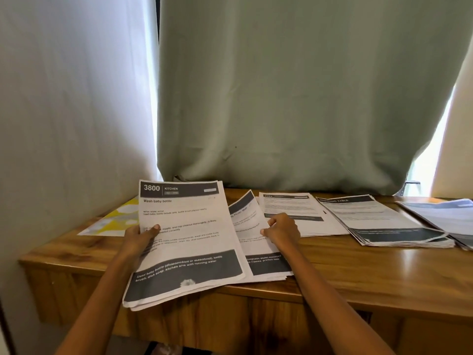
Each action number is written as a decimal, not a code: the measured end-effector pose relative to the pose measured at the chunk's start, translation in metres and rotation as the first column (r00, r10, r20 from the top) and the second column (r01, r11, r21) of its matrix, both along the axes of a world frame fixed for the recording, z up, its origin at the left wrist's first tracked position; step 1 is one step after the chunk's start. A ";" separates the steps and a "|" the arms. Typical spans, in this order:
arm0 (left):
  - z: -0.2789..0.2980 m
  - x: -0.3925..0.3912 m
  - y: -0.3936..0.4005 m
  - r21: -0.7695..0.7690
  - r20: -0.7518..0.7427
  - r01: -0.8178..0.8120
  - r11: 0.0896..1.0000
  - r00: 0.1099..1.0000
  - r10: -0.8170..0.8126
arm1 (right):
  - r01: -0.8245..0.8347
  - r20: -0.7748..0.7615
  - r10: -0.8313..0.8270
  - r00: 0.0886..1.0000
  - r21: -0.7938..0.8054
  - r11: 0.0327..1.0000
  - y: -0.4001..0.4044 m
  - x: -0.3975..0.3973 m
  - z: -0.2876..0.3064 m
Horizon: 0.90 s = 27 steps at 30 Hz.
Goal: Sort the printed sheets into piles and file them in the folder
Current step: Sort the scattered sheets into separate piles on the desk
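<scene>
My left hand point(142, 235) grips a stack point(189, 242) of printed sheets, thumb on top. Just right, my right hand point(281, 230) pinches a sheet point(247, 221) atop a pile point(266, 265); more piles point(384, 221) lie farther right on the table point(358, 265).

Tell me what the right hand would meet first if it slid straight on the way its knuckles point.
Probably the right hand would meet the 3800 kitchen sheet the left hand holds; depth is unclear.

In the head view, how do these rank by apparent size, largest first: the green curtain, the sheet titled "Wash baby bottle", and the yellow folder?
1. Green curtain: by far the largest.
2. "Wash baby bottle" sheet: held near the camera in the left hand, so it looks bigger than it is.
3. Yellow folder: smallest, partly hidden behind the sheet.
</scene>
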<state>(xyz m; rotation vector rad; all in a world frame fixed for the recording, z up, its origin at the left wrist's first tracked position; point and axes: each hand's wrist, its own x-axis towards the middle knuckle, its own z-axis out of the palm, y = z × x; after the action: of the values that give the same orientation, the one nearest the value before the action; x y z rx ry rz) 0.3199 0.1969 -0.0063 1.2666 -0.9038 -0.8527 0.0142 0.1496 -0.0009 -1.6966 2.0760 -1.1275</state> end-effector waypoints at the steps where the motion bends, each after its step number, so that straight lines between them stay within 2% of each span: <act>1: 0.001 -0.002 0.002 -0.022 -0.011 0.001 1.000 1.000 -0.001 | 0.001 0.011 0.000 1.000 -0.013 1.000 0.000 0.000 0.000; 4: 0.003 -0.004 0.006 -0.062 -0.056 0.016 0.998 0.998 -0.020 | 0.004 0.093 0.003 0.996 -0.080 0.997 -0.003 -0.005 0.001; 6: 0.001 0.000 0.006 -0.074 -0.107 0.012 0.997 0.994 -0.020 | -0.018 0.215 0.051 0.975 -0.153 0.988 -0.004 -0.010 0.003; 9: -0.001 0.003 0.007 -0.092 -0.166 0.011 0.996 0.986 -0.026 | -0.059 0.449 0.149 0.881 -0.208 0.976 -0.004 -0.011 0.005; 11: -0.001 0.001 0.008 -0.100 -0.178 0.015 0.995 0.984 -0.033 | -0.085 0.553 0.186 0.812 -0.203 0.975 -0.003 -0.009 0.006; 18: -0.001 -0.002 0.008 -0.105 -0.155 0.026 0.994 0.987 -0.042 | -0.083 0.602 0.213 0.769 -0.236 0.968 -0.004 -0.008 0.005; 27: -0.003 0.000 0.004 -0.101 -0.156 0.021 0.995 0.987 -0.037 | -0.093 0.605 0.232 0.762 -0.253 0.963 -0.006 -0.006 0.006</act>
<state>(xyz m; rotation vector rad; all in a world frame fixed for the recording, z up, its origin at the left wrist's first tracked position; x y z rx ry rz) 0.3204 0.2010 -0.0095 1.0863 -0.8294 -0.9067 0.0085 0.1435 0.0047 -1.2777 1.3986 -1.6210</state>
